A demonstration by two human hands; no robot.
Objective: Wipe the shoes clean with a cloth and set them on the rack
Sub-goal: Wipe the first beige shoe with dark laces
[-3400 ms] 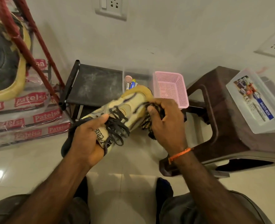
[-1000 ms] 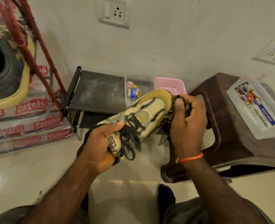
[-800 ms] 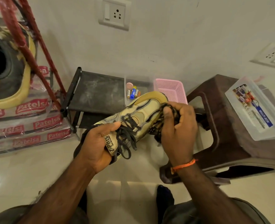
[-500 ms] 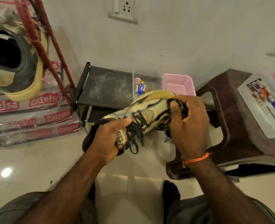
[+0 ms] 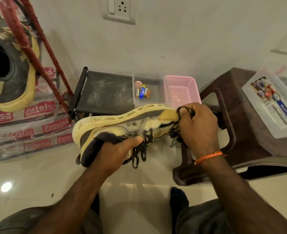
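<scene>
A yellow and grey shoe (image 5: pixel 122 122) is held in the air above the tiled floor (image 5: pixel 29 174), turned on its side with the sole toward the wall. Its heel collar is gripped by the left hand (image 5: pixel 117 152), thumb lying along the upper. A dark netted cloth (image 5: pixel 177 130) is clutched in the right hand (image 5: pixel 198 127) and pressed against the toe end, beside the brown stool (image 5: pixel 240 115)
</scene>
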